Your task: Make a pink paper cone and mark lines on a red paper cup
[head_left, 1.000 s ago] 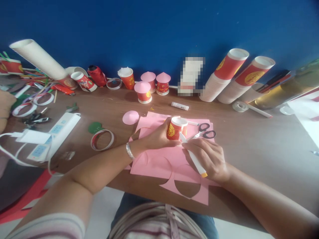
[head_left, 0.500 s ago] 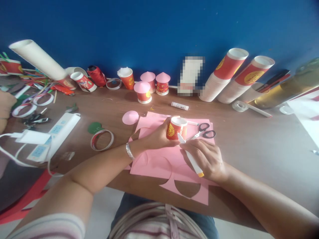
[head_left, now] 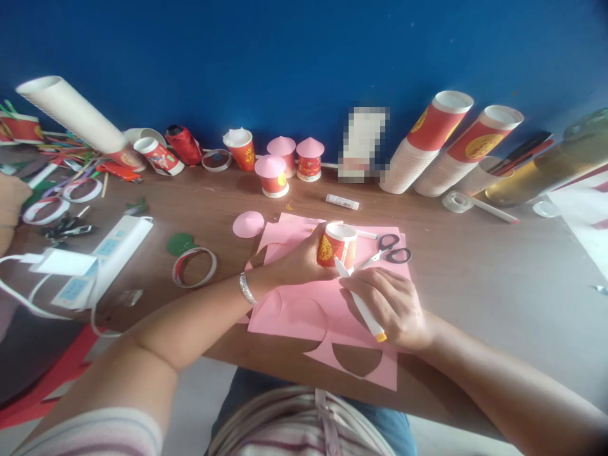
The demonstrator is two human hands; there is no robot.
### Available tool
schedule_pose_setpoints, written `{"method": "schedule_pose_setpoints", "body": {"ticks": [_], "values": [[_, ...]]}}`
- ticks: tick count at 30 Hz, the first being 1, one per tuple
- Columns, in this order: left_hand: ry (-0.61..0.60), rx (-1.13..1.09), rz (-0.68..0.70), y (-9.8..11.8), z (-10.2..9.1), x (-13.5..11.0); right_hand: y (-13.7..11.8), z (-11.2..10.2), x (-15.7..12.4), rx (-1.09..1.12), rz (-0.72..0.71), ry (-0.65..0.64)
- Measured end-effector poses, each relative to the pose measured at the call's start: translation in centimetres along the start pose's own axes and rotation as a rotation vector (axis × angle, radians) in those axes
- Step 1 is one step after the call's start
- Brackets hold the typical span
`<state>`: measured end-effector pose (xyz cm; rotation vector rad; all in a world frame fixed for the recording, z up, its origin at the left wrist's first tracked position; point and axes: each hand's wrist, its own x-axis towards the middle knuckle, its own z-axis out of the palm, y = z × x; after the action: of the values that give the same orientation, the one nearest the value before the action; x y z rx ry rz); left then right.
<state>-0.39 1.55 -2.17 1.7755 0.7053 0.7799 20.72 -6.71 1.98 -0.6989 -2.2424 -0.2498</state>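
Note:
My left hand is wrapped round the side of a red paper cup with gold print, its white-rimmed opening facing up. In my right hand is a slim white craft knife with a yellow end. The knife's pointed white tip touches or nearly touches the lower front of the cup; I cannot tell which. Beneath both hands lie sheets of pink paper with round cut-outs. Scissors with black handles lie on the paper, just beyond my right hand.
Pink-roofed cups, a pink paper cone and a glue stick stand or lie behind the paper. Tall cup stacks lean at the wall. Left are a cup ring, a power strip and another person's arm.
The knife tip has shifted slightly left along the cup, and my right hand has moved a little left with it. My left hand and the cup stay in place.

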Motion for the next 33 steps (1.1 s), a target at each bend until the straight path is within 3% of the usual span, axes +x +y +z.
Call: {"method": "schedule_pose_setpoints", "body": {"ticks": [8, 15, 28, 33], "values": [[-0.010, 0.010, -0.089, 0.9, -0.1, -0.4, 0.5, -0.1, -0.1, 0.000, 0.019, 0.026], [-0.040, -0.025, -0.023, 0.2, -0.1, -0.2, 0.5, -0.2, 0.2, 0.011, 0.018, 0.009], [-0.021, -0.028, -0.057, -0.1, 0.0, -0.4, 0.1, -0.2, 0.1, 0.040, 0.009, -0.044], [-0.005, -0.042, -0.038, 0.2, -0.2, -0.2, 0.2, 0.0, -0.2, 0.044, -0.010, 0.031]]}}
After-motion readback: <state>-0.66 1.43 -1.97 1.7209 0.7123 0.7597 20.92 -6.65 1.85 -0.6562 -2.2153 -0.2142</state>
